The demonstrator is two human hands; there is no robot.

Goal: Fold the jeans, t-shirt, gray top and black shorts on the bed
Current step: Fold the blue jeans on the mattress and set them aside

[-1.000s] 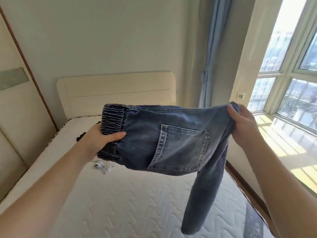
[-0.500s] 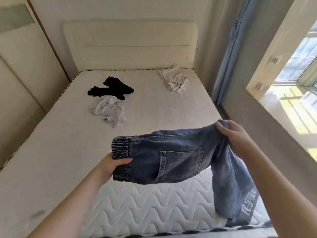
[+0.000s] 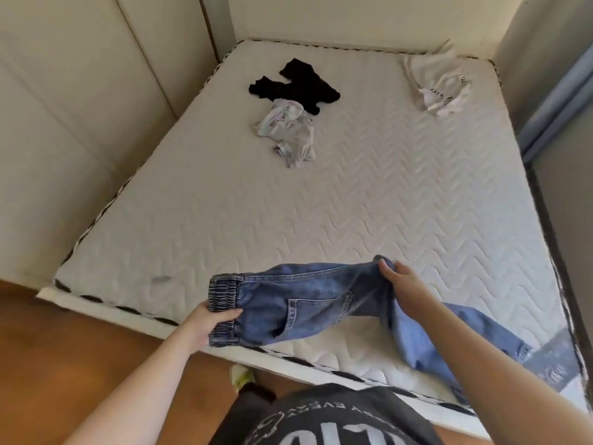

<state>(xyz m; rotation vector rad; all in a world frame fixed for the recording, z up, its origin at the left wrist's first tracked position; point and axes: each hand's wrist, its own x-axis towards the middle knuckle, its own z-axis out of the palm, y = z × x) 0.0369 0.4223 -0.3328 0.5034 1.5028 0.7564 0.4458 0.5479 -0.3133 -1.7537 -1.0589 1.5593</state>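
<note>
The blue jeans (image 3: 308,303) hang low over the near edge of the bed (image 3: 385,200), back pocket facing me. My left hand (image 3: 208,322) grips the elastic waistband at the left. My right hand (image 3: 404,284) pinches the crotch end at the right, and the legs trail down to the right onto the mattress. Farther up the bed lie the crumpled black shorts (image 3: 295,83), the gray top (image 3: 288,133) just below them, and the white t-shirt (image 3: 439,85) near the far right corner.
A cream padded wall (image 3: 80,123) runs along the bed's left side. Wooden floor (image 3: 64,364) lies at the bed's foot, where my foot (image 3: 242,377) shows. A blue curtain (image 3: 558,107) hangs at the right.
My view has tipped down from the headboard to the mattress. Both hands have lowered the jeans from chest height to just above the bed's near edge, and the legs now rest on it.
</note>
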